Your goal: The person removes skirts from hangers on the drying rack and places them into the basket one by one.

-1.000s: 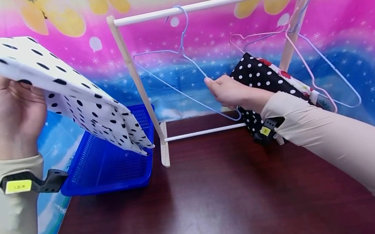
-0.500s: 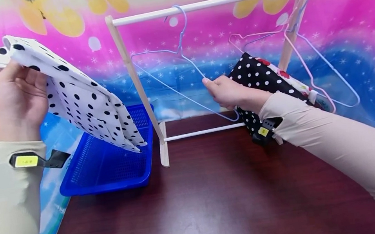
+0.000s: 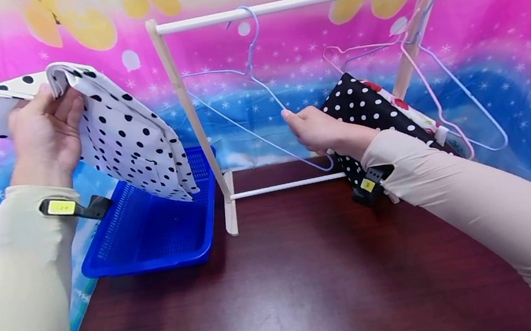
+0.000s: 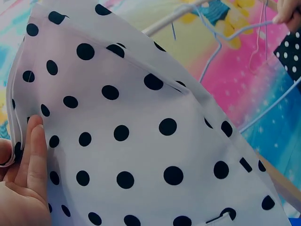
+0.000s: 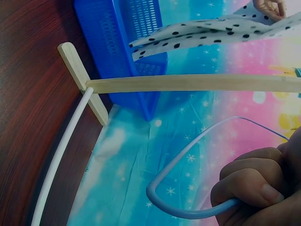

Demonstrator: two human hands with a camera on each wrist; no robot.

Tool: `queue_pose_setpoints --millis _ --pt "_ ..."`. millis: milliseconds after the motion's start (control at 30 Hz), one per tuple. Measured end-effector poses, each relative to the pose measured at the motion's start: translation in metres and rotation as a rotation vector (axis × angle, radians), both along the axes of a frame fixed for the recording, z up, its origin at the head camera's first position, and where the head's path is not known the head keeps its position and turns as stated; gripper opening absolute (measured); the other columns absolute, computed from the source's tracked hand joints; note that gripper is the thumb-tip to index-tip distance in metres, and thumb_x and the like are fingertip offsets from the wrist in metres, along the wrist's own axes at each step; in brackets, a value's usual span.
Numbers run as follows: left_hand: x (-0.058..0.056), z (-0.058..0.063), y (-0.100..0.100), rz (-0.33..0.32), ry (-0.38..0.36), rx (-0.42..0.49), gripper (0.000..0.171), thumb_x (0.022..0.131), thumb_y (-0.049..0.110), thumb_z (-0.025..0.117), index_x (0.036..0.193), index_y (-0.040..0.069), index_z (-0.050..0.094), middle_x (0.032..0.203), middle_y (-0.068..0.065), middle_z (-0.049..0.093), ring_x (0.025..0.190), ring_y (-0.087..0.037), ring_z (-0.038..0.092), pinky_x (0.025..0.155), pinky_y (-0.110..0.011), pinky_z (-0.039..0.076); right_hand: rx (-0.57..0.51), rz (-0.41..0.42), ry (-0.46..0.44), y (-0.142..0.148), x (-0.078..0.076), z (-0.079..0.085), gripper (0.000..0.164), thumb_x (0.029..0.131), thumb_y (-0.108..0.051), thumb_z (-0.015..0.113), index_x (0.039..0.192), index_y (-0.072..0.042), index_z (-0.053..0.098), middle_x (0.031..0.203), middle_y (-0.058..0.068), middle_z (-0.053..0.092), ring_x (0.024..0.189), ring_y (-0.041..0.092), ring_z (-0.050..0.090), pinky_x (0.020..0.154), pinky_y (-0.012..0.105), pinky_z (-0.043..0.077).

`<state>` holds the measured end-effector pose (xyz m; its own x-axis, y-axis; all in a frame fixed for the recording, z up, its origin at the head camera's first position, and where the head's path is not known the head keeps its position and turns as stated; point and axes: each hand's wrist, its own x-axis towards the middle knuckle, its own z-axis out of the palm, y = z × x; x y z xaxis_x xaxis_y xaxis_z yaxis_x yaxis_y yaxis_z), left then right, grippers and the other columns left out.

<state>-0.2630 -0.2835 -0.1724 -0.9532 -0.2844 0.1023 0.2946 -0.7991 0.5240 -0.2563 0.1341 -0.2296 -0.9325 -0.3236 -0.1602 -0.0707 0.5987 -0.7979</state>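
Note:
My left hand (image 3: 47,135) grips a folded white cloth with black dots (image 3: 126,139) by its upper edge, thumb and fingers pinching the layers. The cloth hangs down to the right, its lower corner over the blue basket. In the left wrist view its dotted face (image 4: 141,141) fills most of the picture. A light blue hanger (image 3: 253,69) hooks over the rack's top rail. My right hand (image 3: 316,129) holds that hanger at its right side, and in the right wrist view the fingers (image 5: 251,181) curl round the wire near its end.
The wooden rack (image 3: 187,108) stands on a dark red table (image 3: 280,275). The blue basket (image 3: 149,256) sits left of it. At the rack's right end hang a pink hanger (image 3: 428,82), another blue hanger (image 3: 473,99), and a black polka-dot cloth (image 3: 363,102) beside a floral one.
My left hand has moved right, bringing the white dotted cloth nearer to the rack; the cloth's top now folds over the fingers. My right hand stays on the hanger, almost still.

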Motion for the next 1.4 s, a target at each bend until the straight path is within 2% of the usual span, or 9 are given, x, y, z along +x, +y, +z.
queue_pose_setpoints --millis 333,567,800,900,967,1133,1200,1267,1400 --pt "-0.029 -0.009 0.007 0.014 -0.116 -0.025 0.012 0.102 0.001 0.055 0.112 0.007 0.052 0.088 -0.020 0.075 0.070 -0.033 0.076 0.058 -0.038 0.062 -0.011 0.001 -0.010 0.002 -0.001 0.001 0.060 0.109 -0.052 0.025 0.064 -0.013 0.032 0.050 -0.006 0.027 0.044 0.011 0.022 0.046 0.027 0.024" --pt "-0.046 -0.016 0.015 0.030 -0.137 -0.035 0.012 0.102 0.001 0.054 0.112 0.008 0.052 0.091 -0.018 0.074 0.071 -0.031 0.076 0.060 -0.037 0.062 -0.019 0.001 -0.019 0.002 -0.001 0.001 0.060 0.109 -0.052 0.026 0.063 -0.014 0.031 0.049 -0.006 0.026 0.044 0.010 0.021 0.046 0.027 0.023" --pt "-0.059 -0.036 0.019 0.000 -0.173 0.021 0.016 0.102 0.001 0.053 0.117 0.006 0.052 0.107 -0.017 0.072 0.093 -0.032 0.077 0.081 -0.036 0.062 -0.001 0.005 -0.014 0.004 0.000 0.002 0.060 0.109 -0.052 0.024 0.063 -0.014 0.030 0.048 -0.006 0.026 0.043 0.011 0.021 0.046 0.027 0.023" --pt "-0.059 -0.048 0.021 0.024 -0.187 0.018 0.017 0.102 0.000 0.053 0.118 0.006 0.051 0.111 -0.017 0.070 0.097 -0.032 0.077 0.087 -0.036 0.061 0.012 0.015 -0.009 0.005 0.001 0.003 0.060 0.109 -0.052 0.024 0.064 -0.014 0.031 0.049 -0.006 0.027 0.043 0.011 0.022 0.046 0.028 0.025" --pt "-0.056 -0.053 0.021 0.064 -0.193 -0.028 0.018 0.101 0.001 0.055 0.118 0.007 0.050 0.111 -0.016 0.070 0.098 -0.031 0.076 0.089 -0.035 0.060 0.015 0.019 -0.008 0.004 0.002 0.004 0.060 0.109 -0.052 0.024 0.064 -0.014 0.031 0.049 -0.006 0.027 0.043 0.011 0.023 0.046 0.028 0.025" --pt "-0.045 -0.056 0.027 0.208 -0.248 -0.332 0.019 0.101 0.008 0.058 0.112 0.009 0.043 0.104 -0.009 0.068 0.091 -0.024 0.078 0.083 -0.030 0.062 0.004 0.008 -0.023 0.005 0.002 0.004 0.059 0.109 -0.052 0.023 0.065 -0.013 0.030 0.050 -0.005 0.026 0.043 0.012 0.021 0.047 0.028 0.023" --pt "-0.040 -0.057 0.029 0.255 -0.271 -0.414 0.015 0.101 0.009 0.057 0.109 0.008 0.044 0.099 -0.007 0.070 0.083 -0.022 0.078 0.076 -0.028 0.062 -0.003 0.007 -0.030 0.006 0.002 0.004 0.058 0.109 -0.051 0.023 0.065 -0.014 0.030 0.050 -0.005 0.026 0.044 0.011 0.021 0.047 0.028 0.023" --pt "-0.033 -0.061 0.030 0.278 -0.277 -0.426 0.011 0.102 0.010 0.055 0.107 0.008 0.046 0.096 -0.008 0.072 0.077 -0.021 0.078 0.072 -0.027 0.063 -0.009 0.008 -0.032 0.006 0.002 0.003 0.059 0.109 -0.052 0.023 0.065 -0.014 0.030 0.050 -0.006 0.026 0.044 0.011 0.021 0.047 0.027 0.022" --pt "-0.021 -0.069 0.031 0.296 -0.273 -0.370 0.006 0.103 0.012 0.052 0.104 0.007 0.049 0.089 -0.008 0.073 0.071 -0.021 0.076 0.069 -0.029 0.063 -0.011 0.016 -0.026 0.005 0.001 0.002 0.059 0.109 -0.052 0.024 0.064 -0.014 0.031 0.049 -0.006 0.026 0.044 0.011 0.021 0.047 0.027 0.022"
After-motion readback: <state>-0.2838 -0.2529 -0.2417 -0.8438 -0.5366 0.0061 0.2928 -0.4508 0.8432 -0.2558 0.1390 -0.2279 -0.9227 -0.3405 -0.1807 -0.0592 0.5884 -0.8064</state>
